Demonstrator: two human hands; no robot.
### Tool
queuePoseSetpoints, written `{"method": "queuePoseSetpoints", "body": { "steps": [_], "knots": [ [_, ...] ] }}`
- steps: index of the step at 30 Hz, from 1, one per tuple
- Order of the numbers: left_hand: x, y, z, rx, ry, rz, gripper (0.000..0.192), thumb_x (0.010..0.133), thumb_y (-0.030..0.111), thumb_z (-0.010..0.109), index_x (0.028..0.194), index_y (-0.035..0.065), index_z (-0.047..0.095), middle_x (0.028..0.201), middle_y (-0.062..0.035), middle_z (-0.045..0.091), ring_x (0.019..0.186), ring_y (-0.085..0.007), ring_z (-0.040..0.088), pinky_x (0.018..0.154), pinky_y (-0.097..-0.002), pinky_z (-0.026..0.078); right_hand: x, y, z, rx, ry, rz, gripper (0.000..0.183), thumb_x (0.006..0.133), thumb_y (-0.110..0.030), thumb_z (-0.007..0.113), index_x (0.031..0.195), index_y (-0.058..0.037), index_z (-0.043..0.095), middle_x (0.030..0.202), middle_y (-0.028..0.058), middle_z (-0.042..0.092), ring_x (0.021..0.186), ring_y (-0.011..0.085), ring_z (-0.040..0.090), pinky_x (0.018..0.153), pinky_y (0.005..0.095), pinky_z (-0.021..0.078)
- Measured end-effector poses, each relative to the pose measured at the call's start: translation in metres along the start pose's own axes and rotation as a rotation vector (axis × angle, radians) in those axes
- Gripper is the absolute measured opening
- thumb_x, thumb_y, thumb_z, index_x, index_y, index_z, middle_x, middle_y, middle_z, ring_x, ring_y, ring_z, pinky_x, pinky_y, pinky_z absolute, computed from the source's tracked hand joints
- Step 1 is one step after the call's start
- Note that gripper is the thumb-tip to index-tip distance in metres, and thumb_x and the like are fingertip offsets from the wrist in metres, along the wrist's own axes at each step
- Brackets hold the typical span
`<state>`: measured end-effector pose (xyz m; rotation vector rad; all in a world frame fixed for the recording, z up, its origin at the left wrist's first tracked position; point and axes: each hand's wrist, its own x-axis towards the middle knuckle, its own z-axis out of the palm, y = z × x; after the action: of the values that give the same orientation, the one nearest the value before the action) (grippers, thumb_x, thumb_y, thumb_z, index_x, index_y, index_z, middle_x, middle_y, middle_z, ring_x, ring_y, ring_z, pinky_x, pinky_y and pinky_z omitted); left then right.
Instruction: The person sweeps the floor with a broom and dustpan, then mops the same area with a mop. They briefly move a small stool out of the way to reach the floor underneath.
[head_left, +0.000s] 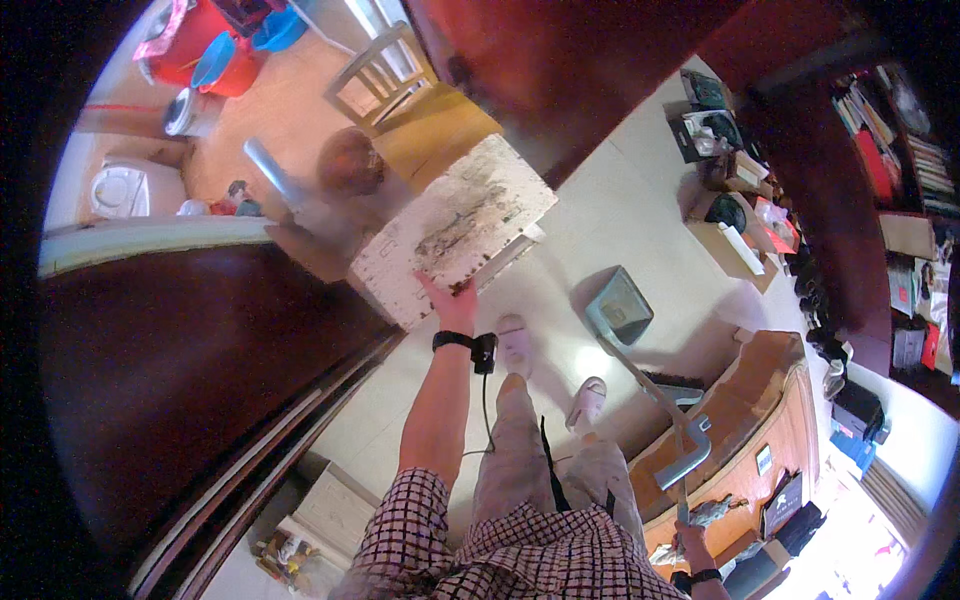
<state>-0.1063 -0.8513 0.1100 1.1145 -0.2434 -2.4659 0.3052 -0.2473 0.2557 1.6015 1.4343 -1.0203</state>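
Observation:
My left hand (451, 304) grips the near edge of a white box-like piece (457, 225), its broad face tilted up towards me. Dark stains and specks cover that face, and a recess shows along its right side. At the lower right, my right hand (694, 546) is closed around a thin grey pole (682, 504). The pole runs up past a grey bent grip (686, 457); what it ends in is unclear. A long-handled grey dustpan (621, 306) stands on the floor ahead of my feet, its handle (637, 375) slanting towards the bent grip.
A wooden chair (420, 112) stands beyond the white piece. Dark red door panels (210, 360) flank the doorway. Cardboard boxes (724, 240) line the floor at right, near a bookshelf (877, 150). A curved wooden furniture piece (780, 435) is close on my right. Buckets (229, 67) stand at the far left.

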Motion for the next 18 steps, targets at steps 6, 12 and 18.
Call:
{"method": "queuePoseSetpoints", "body": {
  "steps": [6, 12, 18],
  "knots": [
    [0.007, -0.008, 0.008, 0.374, -0.069, 0.271, 0.071, 0.088, 0.05, 0.055, 0.141, 0.0117, 0.027, 0.139, -0.0078, 0.04, 0.121, -0.0251, 0.043, 0.106, -0.0382, 0.033, 0.003, -0.006, 0.0, -0.035, 0.07, -0.026, 0.024, 0.082, -0.017, 0.066, 0.073, -0.0004, 0.052, 0.054, 0.0084, 0.05, 0.039, 0.0194, 0.049, 0.036, 0.0346, 0.0414],
    [-0.006, 0.032, 0.016, 0.113, -0.035, 0.078, 0.065, 0.088, 0.062, 0.047, 0.134, 0.0165, 0.045, 0.137, -0.0037, 0.046, 0.123, -0.0243, 0.043, 0.105, -0.0429, 0.035, 0.01, -0.009, -0.01, -0.049, -0.011, -0.09, 0.023, 0.084, -0.019, 0.065, 0.073, -0.0022, 0.054, 0.055, 0.006, 0.051, 0.04, 0.017, 0.049, 0.037, 0.0317, 0.0415],
    [-0.1, 0.084, -0.012, 0.064, -0.16, 0.185, 0.067, 0.086, 0.061, 0.05, 0.136, 0.0152, 0.043, 0.138, -0.0065, 0.045, 0.126, -0.0309, 0.042, 0.103, -0.0522, 0.035, 0.048, -0.031, -0.018, -0.16, -0.122, -0.335, 0.027, 0.084, -0.023, 0.067, 0.07, -0.0034, 0.054, 0.057, 0.0067, 0.056, 0.04, 0.0154, 0.051, 0.037, 0.0312, 0.0425]
  ]
}}
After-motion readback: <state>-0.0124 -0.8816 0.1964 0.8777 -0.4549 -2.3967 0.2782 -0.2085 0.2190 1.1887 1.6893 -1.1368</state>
